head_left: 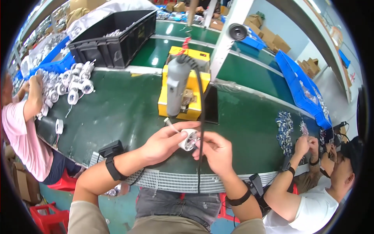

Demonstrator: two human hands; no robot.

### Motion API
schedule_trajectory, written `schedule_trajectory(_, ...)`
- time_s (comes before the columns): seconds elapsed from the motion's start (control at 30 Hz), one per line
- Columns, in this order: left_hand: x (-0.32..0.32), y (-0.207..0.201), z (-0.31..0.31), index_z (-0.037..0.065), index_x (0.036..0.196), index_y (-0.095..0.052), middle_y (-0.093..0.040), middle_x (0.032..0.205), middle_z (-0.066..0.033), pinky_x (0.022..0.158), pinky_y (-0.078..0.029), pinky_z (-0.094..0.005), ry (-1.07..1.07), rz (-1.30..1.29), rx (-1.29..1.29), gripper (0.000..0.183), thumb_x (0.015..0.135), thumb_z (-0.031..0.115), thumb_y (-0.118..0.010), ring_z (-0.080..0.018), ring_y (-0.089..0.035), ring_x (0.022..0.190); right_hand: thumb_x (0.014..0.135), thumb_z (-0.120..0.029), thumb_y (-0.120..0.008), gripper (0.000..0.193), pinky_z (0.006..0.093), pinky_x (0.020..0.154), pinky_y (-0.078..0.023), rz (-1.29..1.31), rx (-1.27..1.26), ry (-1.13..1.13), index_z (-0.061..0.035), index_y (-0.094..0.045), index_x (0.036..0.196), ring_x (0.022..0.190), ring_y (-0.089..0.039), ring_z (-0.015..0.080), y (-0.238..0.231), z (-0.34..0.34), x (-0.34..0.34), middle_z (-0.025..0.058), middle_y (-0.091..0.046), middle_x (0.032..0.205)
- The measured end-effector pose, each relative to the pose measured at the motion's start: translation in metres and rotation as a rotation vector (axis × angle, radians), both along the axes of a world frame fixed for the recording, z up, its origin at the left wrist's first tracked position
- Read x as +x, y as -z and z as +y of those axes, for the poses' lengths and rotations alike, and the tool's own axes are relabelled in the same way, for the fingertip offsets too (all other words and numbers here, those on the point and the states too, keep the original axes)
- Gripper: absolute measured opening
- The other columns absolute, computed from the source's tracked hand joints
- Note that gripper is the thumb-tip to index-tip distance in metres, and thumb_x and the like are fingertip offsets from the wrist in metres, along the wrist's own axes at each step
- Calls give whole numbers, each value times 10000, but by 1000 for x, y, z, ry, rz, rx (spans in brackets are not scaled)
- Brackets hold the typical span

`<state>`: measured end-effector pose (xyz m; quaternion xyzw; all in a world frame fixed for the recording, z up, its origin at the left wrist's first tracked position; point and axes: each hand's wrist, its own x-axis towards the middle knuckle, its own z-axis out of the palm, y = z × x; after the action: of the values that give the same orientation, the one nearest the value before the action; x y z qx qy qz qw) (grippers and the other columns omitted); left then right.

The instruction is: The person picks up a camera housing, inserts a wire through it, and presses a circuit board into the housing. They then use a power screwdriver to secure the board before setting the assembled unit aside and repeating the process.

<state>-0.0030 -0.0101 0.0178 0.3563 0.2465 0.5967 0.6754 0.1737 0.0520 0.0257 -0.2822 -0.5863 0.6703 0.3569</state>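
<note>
My left hand (161, 146) is closed around a small round white housing (185, 137), thumb on its near side. Its open face is turned to the right, and thin wires (194, 139) show inside. A white lead with a connector (167, 121) sticks up past the left fingers. At the opening, my right hand (217, 154) pinches with thumb and forefinger at the wires; the fingertips partly hide what they grip. Just beyond my hands hangs a grey cylindrical power tool (176, 87) in front of a yellow machine (194, 84). Its black cable (201, 101) runs down past the right fingers.
White housings (74, 84) lie heaped on the green table (117, 97) at left, beside a co-worker in pink (23, 132). Behind stands a black crate (101, 50). At right are small blue-and-white parts (285, 132), a blue bin (298, 85) and another co-worker (307, 199).
</note>
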Motion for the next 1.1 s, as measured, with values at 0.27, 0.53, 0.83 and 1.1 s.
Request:
schedule_trajectory(0.27,5,10,-2,1,1423,-348,-396,1435,-128,1021,-402,-399,12,-27,1,443,1028,195,-396,-229,-485,1224,831,70,-667,126,267,568,-581,-18,294,97,60,-622,949,643,-672,161,13,-10,-8,110,-653,794)
schedule_trajectory(0.53,8,13,-2,55,1447,-324,-401,1408,-72,1026,-363,-320,46,-93,55,431,1034,164,-384,-154,-435,1233,810,65,-697,120,234,583,-552,-27,440,195,50,-628,906,656,-654,130,11,-16,-12,58,-590,817)
schedule_trajectory(0.83,10,10,-3,67,1481,-186,-302,1484,-113,1106,-291,-384,42,161,129,511,1020,135,-395,-222,-372,1326,763,54,-737,179,231,664,-444,-134,694,303,10,-636,904,727,-534,109,13,-12,-11,43,-514,856)
schedule_trajectory(1.1,8,4,-11,61,1506,-151,-315,1489,-117,1113,-299,-373,-32,391,190,605,994,106,-470,-217,-351,1343,866,-3,-662,266,287,827,-502,19,228,71,20,-544,1103,929,-614,144,14,-10,-10,98,-647,1007)
